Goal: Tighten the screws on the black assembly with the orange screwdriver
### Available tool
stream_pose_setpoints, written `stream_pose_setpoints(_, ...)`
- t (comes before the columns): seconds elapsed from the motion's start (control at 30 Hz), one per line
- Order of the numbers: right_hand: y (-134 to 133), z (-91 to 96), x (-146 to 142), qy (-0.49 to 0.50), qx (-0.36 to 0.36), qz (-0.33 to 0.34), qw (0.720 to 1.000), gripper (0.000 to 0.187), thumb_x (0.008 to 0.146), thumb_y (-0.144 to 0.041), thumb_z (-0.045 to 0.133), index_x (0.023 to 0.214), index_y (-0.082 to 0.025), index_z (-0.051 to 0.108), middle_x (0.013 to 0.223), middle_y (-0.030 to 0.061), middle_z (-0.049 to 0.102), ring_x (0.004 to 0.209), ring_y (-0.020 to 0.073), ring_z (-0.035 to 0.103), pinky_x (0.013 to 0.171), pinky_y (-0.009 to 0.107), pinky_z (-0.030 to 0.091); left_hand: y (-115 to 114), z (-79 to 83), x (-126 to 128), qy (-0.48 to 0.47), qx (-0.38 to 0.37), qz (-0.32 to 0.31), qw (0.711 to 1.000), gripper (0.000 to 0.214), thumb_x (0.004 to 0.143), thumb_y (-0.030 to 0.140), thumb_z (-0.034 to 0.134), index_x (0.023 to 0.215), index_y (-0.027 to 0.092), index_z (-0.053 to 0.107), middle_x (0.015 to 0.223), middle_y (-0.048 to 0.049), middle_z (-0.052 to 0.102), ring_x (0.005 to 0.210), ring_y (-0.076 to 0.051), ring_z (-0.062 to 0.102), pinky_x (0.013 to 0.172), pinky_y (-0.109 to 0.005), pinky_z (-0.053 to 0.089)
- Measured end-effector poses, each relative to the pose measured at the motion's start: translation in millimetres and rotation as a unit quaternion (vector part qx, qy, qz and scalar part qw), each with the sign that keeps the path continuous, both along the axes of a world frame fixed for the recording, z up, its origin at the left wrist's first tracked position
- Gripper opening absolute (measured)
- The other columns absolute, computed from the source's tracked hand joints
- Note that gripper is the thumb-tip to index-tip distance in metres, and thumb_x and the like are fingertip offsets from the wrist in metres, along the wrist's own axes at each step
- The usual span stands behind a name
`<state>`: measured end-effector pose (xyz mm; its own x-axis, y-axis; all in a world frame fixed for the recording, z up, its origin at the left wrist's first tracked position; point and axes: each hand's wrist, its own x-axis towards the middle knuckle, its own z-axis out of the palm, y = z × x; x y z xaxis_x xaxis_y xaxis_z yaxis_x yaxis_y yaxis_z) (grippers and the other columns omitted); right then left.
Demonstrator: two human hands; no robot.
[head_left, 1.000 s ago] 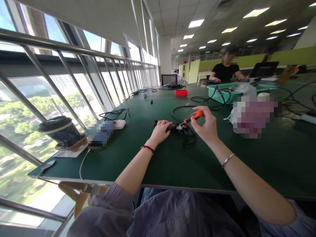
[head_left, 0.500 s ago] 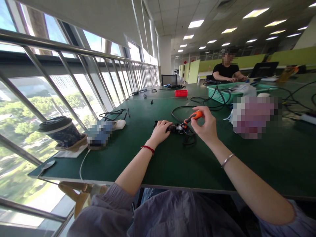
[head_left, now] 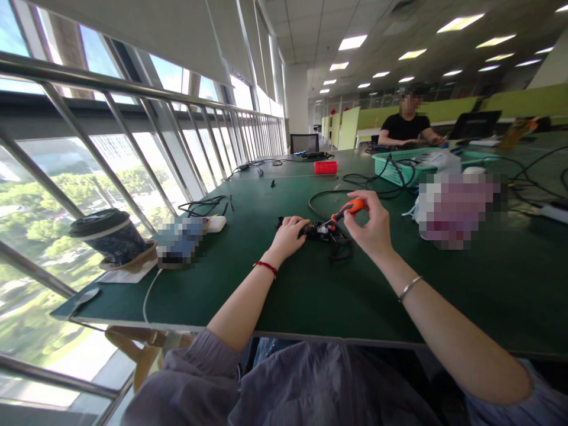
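Note:
On the green table [head_left: 302,302] lies a small black device [head_left: 323,231] with a cable attached; its inner detail is too small to make out. My left hand [head_left: 289,235] is closed over the device's left end, fingers wrapped round it and hiding that part. An orange and black screwdriver [head_left: 350,207] is in my right hand [head_left: 369,225], held by the handle between thumb and fingers. The screwdriver slants down to the left, and its metal tip meets the device just right of my left hand. Whether the tip sits in a screw I cannot tell.
To the left stand a lidded cup [head_left: 113,236], a blurred-out phone-like object [head_left: 183,241] and a white case [head_left: 216,223]. Farther back are a red box [head_left: 325,168], a green basket [head_left: 393,171] and black cables [head_left: 206,206]. A person [head_left: 406,127] sits across the table.
My hands, the screwdriver and the device look almost unchanged in place. Across the table, the person's hands have shifted slightly.

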<state>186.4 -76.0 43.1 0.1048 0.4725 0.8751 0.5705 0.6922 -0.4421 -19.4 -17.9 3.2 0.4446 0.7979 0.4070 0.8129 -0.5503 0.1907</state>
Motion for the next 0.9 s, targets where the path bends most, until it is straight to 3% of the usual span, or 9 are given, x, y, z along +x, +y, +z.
stream_pose_setpoints(0.13, 0.5, 0.0, 0.1, -0.003, -0.007, -0.005, 1.0, 0.024, 0.074, -0.026, 0.058, 0.098, -0.022, 0.056, 0.076, -0.0001, 0.061, 0.062, 0.0158, 0.058, 0.064, 0.03, 0.048, 0.2, -0.1, 0.0, -0.001, 0.001, 0.001, 1.0, 0.047, 0.083, 0.015, 0.053, 0.13, 0.022, 0.056, 0.125, -0.0069, 0.057, 0.119, -0.026, 0.045, 0.107, -0.041, 0.042)
stream_pose_setpoints(0.3, 0.5, 0.2, 1.0, 0.0, -0.045, -0.036, 0.998, 0.015, 0.077, -0.037, 0.061, 0.078, -0.022, 0.057, 0.062, -0.0022, 0.058, 0.049, 0.0124, 0.05, 0.055, 0.027, 0.043, -0.6, 1.0, 0.6, -0.001, -0.004, 0.005, 1.0, 0.047, 0.083, 0.016, 0.053, 0.13, 0.02, 0.056, 0.126, -0.0076, 0.056, 0.12, -0.026, 0.044, 0.107, -0.041, 0.042)
stream_pose_setpoints(0.5, 0.3, -0.2, 0.4, -0.001, -0.002, 0.002, 1.0, 0.026, 0.074, -0.024, 0.058, 0.099, -0.022, 0.056, 0.078, 0.0007, 0.062, 0.065, 0.0163, 0.059, 0.065, 0.029, 0.048, -1.3, 1.2, 0.5, -0.003, -0.005, 0.003, 1.0, 0.047, 0.084, 0.015, 0.053, 0.13, 0.02, 0.056, 0.125, -0.0079, 0.056, 0.119, -0.026, 0.044, 0.107, -0.041, 0.042)
stream_pose_setpoints(0.6, 0.3, -0.2, 0.4, -0.001, 0.005, 0.009, 1.0, 0.027, 0.074, -0.023, 0.057, 0.1, -0.021, 0.056, 0.08, 0.0012, 0.062, 0.068, 0.017, 0.06, 0.067, 0.03, 0.049, -1.0, 0.7, 0.0, -0.003, -0.001, 0.0, 1.0, 0.047, 0.084, 0.015, 0.053, 0.13, 0.019, 0.056, 0.125, -0.008, 0.056, 0.119, -0.026, 0.044, 0.107, -0.041, 0.042)
stream_pose_setpoints(0.73, 0.1, 0.4, 0.8, 0.006, -0.03, -0.015, 0.999, 0.016, 0.076, -0.032, 0.061, 0.088, -0.021, 0.059, 0.064, -0.0022, 0.057, 0.051, 0.0138, 0.052, 0.058, 0.029, 0.044, -0.7, 0.5, -0.1, 0.0, -0.001, 0.002, 1.0, 0.046, 0.084, 0.015, 0.053, 0.13, 0.02, 0.056, 0.125, -0.0079, 0.056, 0.12, -0.026, 0.044, 0.107, -0.041, 0.042)
stream_pose_setpoints(0.9, -0.1, 0.5, 1.3, 0.007, -0.047, -0.04, 0.998, 0.011, 0.075, -0.032, 0.061, 0.078, -0.022, 0.06, 0.062, -0.0019, 0.059, 0.049, 0.0133, 0.051, 0.055, 0.027, 0.042, -0.5, 0.6, 0.3, 0.0, 0.0, 0.0, 1.0, 0.046, 0.084, 0.015, 0.053, 0.13, 0.019, 0.056, 0.126, -0.0081, 0.056, 0.12, -0.026, 0.044, 0.108, -0.041, 0.041)
